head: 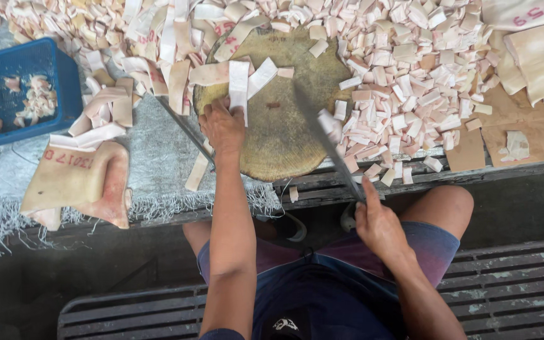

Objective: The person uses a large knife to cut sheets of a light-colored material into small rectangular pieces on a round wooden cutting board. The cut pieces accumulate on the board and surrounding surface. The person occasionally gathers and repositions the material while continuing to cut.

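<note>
My left hand [222,128] rests on the left edge of a round wooden chopping block [284,126], its fingers on pale strips of pork skin [239,85] lying there. My right hand [378,223] grips the handle of a long dark knife [322,135]. The blade reaches up and left across the block's right side and touches a few cut pieces there. A large heap of small cut skin pieces [404,75] lies to the right of the block.
A blue plastic basket [23,88] with a few scraps stands at the left. Big uncut skin slabs lie at lower left [77,182] and upper right [539,56]. Long strips [152,56] pile up beyond the block. Cardboard [524,135] covers the bench's right end.
</note>
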